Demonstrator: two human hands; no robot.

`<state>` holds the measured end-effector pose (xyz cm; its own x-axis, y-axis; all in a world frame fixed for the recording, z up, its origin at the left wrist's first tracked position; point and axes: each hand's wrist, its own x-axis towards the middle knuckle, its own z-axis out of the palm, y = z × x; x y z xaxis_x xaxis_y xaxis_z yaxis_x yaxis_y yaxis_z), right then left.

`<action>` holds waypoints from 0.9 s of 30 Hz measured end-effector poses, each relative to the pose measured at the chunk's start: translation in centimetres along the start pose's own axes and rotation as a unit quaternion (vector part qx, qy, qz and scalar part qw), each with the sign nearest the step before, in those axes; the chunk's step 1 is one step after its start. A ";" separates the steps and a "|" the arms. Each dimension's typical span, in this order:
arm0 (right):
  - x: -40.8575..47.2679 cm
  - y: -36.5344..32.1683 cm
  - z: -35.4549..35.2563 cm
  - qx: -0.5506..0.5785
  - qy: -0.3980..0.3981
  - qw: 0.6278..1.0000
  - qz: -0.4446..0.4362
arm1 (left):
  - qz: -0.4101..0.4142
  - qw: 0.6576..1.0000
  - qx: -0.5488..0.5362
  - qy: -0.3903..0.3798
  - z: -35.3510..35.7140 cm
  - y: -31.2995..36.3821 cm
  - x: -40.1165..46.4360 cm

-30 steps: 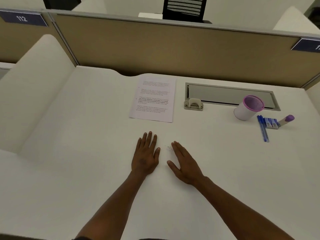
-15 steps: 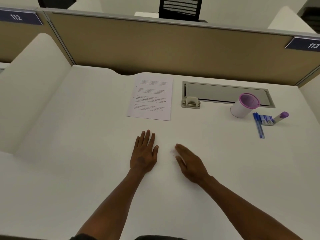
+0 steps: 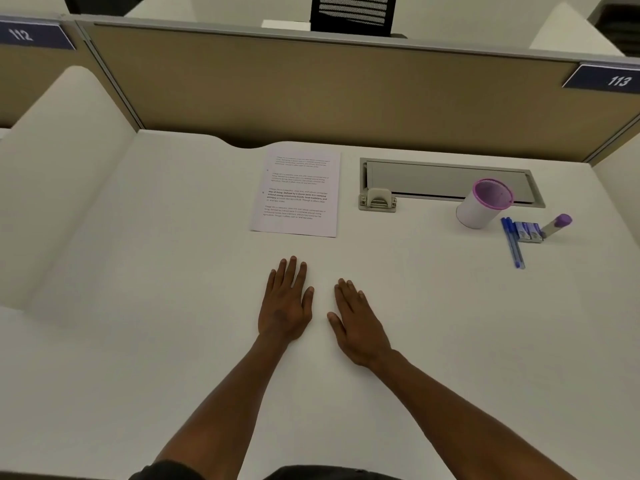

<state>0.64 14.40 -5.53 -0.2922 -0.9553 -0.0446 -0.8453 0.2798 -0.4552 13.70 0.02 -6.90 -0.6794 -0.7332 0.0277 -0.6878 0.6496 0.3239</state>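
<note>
Both our hands, left hand [image 3: 285,306] and right hand [image 3: 356,323], lie flat and empty, side by side without touching, on the plain white desk [image 3: 138,341], likely poised because the printed white paper sheet [image 3: 298,192] sits just beyond the left hand.

worktop [image 3: 173,341]: plain white
sheet [image 3: 298,195]: white, black print
cup [image 3: 476,211]: white, purple rim
pens [image 3: 512,242]: blue
partition [image 3: 311,91]: plain tan
number plate [image 3: 604,77]: navy, white digits

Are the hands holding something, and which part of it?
Nothing is held. The left hand and the right hand rest open on the desk, short of the printed sheet.
</note>
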 end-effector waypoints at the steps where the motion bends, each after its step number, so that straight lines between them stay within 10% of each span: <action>1: -0.3 -0.1 0.0 0.000 -0.004 1.000 -0.015 | 0.000 1.000 -0.001 0.002 0.0 0.0 0.0; 6: -2.0 -0.5 -0.6 0.025 0.019 0.997 -0.073 | -0.001 1.000 -0.009 0.004 0.0 0.0 0.0; 11: -1.5 0.7 -2.4 0.127 0.124 0.983 0.053 | -0.004 1.000 -0.017 0.001 0.0 0.0 0.1; 18: -2.1 -0.6 0.3 0.032 0.024 0.999 -0.032 | 0.000 1.000 -0.012 0.006 0.0 0.0 0.0; 27: 0.8 0.1 -1.3 0.030 0.080 0.996 -0.029 | 0.000 1.000 -0.008 -0.002 -0.2 0.0 0.0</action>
<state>-0.23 13.83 -4.45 -0.3152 -0.9410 0.1227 -0.8361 0.2142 -0.5050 13.77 -0.01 -6.67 -0.6798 -0.7330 0.0238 -0.6845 0.6458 0.3382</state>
